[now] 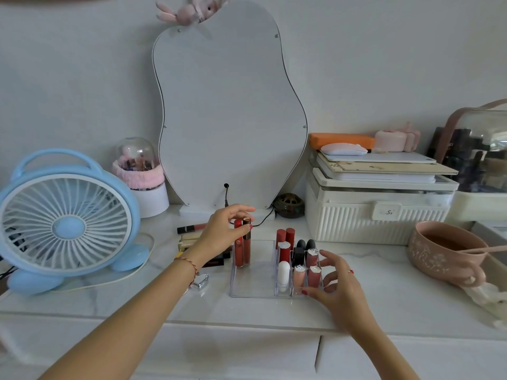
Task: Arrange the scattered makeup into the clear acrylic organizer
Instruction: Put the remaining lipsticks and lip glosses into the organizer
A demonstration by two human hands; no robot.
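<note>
Evidently the left hand (227, 227) pinches two tall red lip gloss tubes (242, 244) upright in the open left bay of the clear acrylic organizer (248, 289) on the tabletop (384, 294); the right hand (333, 281), fingers spread and holding nothing, steadies its right side. Letting go could topple the tubes in that wide bay. Loose makeup (192, 229) behind the left wrist is partly hidden.

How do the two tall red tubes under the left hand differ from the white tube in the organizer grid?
The two tall red tubes are long, slim and red; the white tube is short, rounded and white. The red tubes stand in the clear acrylic organizer's open left section with the left hand on their caps; the white tube sits untouched in a small front grid slot. Both stand upright in the organizer.
</note>
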